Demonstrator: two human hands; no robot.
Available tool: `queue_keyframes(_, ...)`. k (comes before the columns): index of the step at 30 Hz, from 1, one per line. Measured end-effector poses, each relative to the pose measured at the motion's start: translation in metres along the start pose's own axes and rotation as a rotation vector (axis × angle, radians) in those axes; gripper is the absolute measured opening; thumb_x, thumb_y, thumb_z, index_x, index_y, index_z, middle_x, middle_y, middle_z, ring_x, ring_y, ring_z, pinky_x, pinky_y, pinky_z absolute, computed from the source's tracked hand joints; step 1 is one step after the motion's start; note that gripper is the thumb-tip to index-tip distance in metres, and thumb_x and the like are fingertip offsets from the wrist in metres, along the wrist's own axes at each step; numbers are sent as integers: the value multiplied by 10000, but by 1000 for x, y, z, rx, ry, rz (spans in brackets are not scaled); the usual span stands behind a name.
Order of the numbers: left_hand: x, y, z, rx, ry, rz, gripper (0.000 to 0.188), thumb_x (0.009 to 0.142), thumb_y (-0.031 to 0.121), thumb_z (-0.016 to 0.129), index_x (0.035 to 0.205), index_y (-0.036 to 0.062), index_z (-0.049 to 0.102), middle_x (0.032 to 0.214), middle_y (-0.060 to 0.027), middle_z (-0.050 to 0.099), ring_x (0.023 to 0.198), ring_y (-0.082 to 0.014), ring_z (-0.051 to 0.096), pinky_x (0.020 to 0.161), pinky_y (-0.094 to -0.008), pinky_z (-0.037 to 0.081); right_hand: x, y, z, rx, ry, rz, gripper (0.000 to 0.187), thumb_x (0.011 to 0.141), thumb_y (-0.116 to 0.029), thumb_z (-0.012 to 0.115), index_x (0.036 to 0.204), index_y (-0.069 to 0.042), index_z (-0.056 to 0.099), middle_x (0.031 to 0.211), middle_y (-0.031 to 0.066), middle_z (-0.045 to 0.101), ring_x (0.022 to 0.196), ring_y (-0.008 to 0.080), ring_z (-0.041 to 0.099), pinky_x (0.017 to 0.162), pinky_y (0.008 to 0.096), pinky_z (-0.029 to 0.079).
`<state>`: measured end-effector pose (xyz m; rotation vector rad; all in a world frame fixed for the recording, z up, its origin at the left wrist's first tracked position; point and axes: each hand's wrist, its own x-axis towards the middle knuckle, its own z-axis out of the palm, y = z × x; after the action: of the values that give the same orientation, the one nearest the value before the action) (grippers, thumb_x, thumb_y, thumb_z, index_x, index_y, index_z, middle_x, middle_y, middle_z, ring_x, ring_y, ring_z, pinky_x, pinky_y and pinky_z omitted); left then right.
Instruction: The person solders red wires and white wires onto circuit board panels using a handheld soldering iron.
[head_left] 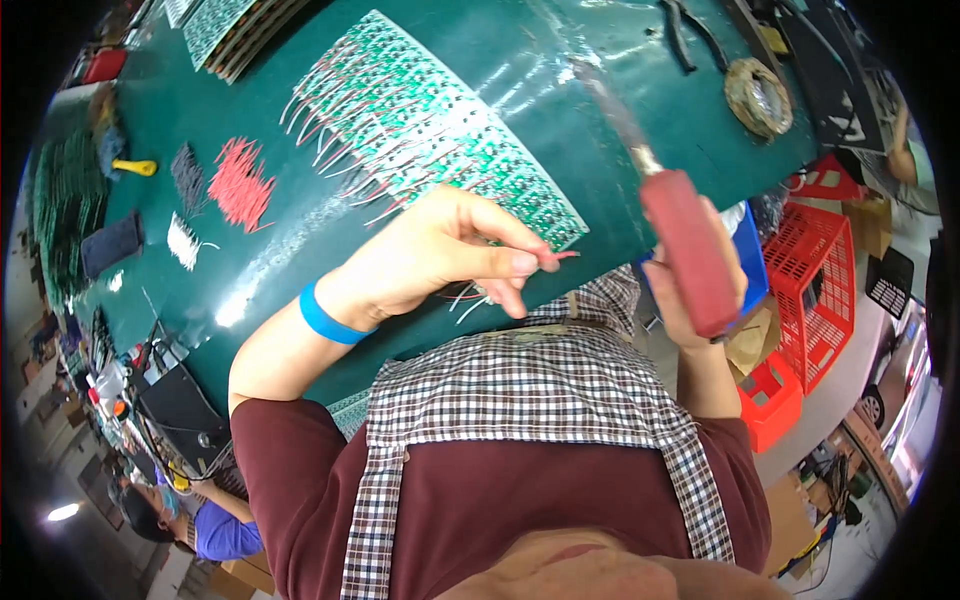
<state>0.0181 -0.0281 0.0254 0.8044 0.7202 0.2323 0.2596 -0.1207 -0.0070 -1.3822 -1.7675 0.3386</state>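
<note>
My left hand (440, 255), with a blue band at its wrist, is closed in a pinch on a thin red wire (566, 255). It hovers over the near edge of a green-and-white circuit board panel (440, 110), whose left side bristles with red, white and dark wires. A few white wire ends show below my left fingers. My right hand (675, 315) wraps round the thick red handle of a soldering iron (690, 250). The iron's metal shaft points away toward the far side of the green table, right of the panel and apart from it.
Piles of red wires (240, 185), dark wires (187, 178) and white wires (183, 242) lie left on the table. Board stacks (235, 40) stand far left. Pliers (680, 38) and a wire-like roll (758, 97) lie far right. Red baskets (815, 290) stand right. Another person (225, 525) is lower left.
</note>
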Motion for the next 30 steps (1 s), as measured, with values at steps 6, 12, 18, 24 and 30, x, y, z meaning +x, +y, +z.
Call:
queue_keyframes(6,16,-14,5,-24,-113,-8,145,791,84,596,863,-36,629,776,-105,642,758,-142,608,751,-237,457,20,-2,16,16,-95,-361,468,617,-149,670,1044,13,563,878,153,611,675,231,619,528,274,494)
queue_keyframes(12,33,-19,-10,-182,-88,-53,145,806,81,576,899,-27,599,768,-106,640,719,-138,616,700,-230,464,33,13,26,36,-84,-271,499,637,-125,682,1091,15,528,879,141,609,640,190,598,509,256,475)
queue_keyframes(18,46,-21,2,-240,-126,-7,63,809,35,562,816,-28,568,749,-96,633,688,-139,618,634,-220,484,24,-5,29,859,-178,538,525,717,-17,651,1188,24,423,889,79,600,635,69,514,572,194,425)
queue_keyframes(24,55,-33,6,-18,-157,116,73,782,-6,580,839,-45,602,746,-95,634,671,-133,612,638,-228,496,22,-6,30,757,-239,642,595,703,7,604,1241,42,352,1098,122,536,848,110,561,700,223,461)
queue_keyframes(30,51,-32,7,-115,-121,4,109,774,-12,582,870,-53,613,755,-115,627,672,-157,618,623,-243,509,6,9,23,496,-214,444,601,691,-18,635,1223,66,369,1149,178,503,998,220,550,832,293,438)
